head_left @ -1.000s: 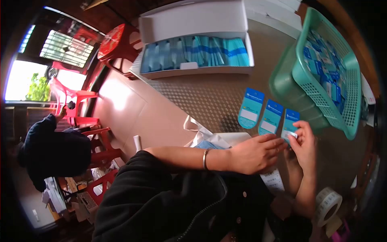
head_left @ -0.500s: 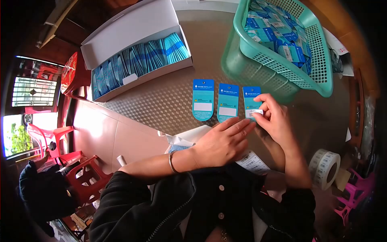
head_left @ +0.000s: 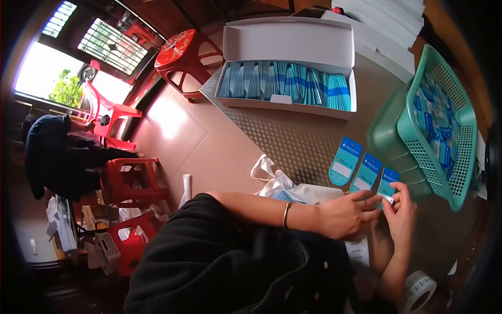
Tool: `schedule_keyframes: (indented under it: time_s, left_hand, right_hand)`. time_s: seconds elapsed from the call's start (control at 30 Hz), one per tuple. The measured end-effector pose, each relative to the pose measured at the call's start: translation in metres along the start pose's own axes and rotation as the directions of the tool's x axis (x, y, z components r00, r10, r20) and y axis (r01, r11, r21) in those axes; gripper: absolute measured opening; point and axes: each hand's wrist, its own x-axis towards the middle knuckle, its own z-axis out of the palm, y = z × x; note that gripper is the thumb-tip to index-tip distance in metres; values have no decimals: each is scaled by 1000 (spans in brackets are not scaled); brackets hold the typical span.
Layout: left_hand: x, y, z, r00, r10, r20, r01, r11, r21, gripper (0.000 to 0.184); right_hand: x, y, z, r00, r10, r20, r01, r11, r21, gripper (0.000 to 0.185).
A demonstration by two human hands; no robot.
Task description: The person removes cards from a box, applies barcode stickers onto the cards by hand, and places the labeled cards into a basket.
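- View had swung since half a second earlier: the white box (head_left: 287,43), cards and green basket (head_left: 424,165) all sat farther right in frame. Left hand (head_left: 342,215) had its fingers more spread.
- Box stood lid-up on the worktop (head_left: 272,137), packed with cards on edge.
- Left hand: palm down, open, nothing seen gripped. Fingertips just beside the right hand's; contact unclear. Best used, I'd judge, to steady the card's lower end, clear of the label's path.
- Left card (head_left: 344,162) and middle card (head_left: 365,175): flat, white panels bare. Good visual reference for alignment.
- Label strip (head_left: 357,253) lay below the left hand, partly hidden.
- Right card (head_left: 388,179): end of the row, label (head_left: 386,199) over its lower part. Couldn't tell if they touched.
- Right hand (head_left: 401,210): thumb and fingertips pinched on the label. An edge grip looked right; squaring to the card before pressing mattered most, since a skewed label would likely wrinkle on re-lifting.
- Basket, upper right, held many cards; label roll (head_left: 418,282) sat well below it.
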Motion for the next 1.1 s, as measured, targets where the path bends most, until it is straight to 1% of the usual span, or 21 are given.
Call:
schedule_keyframes:
  time_s: [0.03,0.07,0.13,0.27,0.37,0.47,0.57,0.6,0.7,0.73,0.77,0.83,0.87,0.93,1.03,1.1]
  left_hand:
    - [0,0,1,1000,-6,7,6,1000,-1,34]
    - [0,2,2,1000,-5,19,5,1000,10,35]
    - [0,2,-4,999,3,45,-5,999,41,36]
    - [0,5,-2,1000,-7,6,7,999,36,39]
    - [0,5,2,1000,-24,-8,24,998,52,41]
    - [-3,7,14,999,-33,-35,34,999,26,43]
    - [-1,3,13,999,-16,-40,17,1000,15,43]
    - [-1,2,10,999,-7,-42,8,1000,26,42]
    - [0,2,3,1000,0,-31,0,1000,29,37]
    - [-1,1,1,1000,-7,-25,7,1000,28,35]
    - [-1,1,0,999,-15,-35,15,1000,3,34]
    - [-1,2,4,998,-15,-59,12,999,-47,31]
    - [-1,1,5,994,-5,-105,1,999,-37,29]
    - [0,1,5,991,-2,-132,-2,1000,-25,29]
    - [-2,1,11,988,16,-156,-21,999,-30,28]
    - [-2,1,11,985,22,-170,-29,999,-36,28]
  right_hand:
    - [-1,1,-1,1000,18,9,-17,1000,-24,37]
    - [-1,1,-1,1000,1,14,0,999,-43,38]
    - [0,-2,-4,999,-27,19,30,988,-154,38]
    - [-2,-7,-5,996,-90,9,88,934,-345,42]
    - [-5,-10,-2,999,-47,-14,36,905,-423,43]
    - [-7,-7,-2,998,48,-27,-55,891,-451,47]
    - [-1,8,-9,1000,21,9,-18,963,-271,51]
    - [0,16,-9,999,-31,8,32,985,-170,56]
    - [2,29,-14,997,81,0,-81,996,23,58]
    - [3,40,-15,998,57,-31,-54,995,84,62]
    - [5,48,-18,998,62,-26,-59,995,85,63]
    - [7,70,-17,999,44,-18,-39,976,214,55]
    - [10,76,-19,997,74,-13,-69,964,257,50]
    - [13,76,-21,990,142,-6,-132,931,341,40]
    - [11,91,-14,992,124,-38,-99,914,394,27]
    - [12,96,-13,993,108,-44,-81,909,408,23]
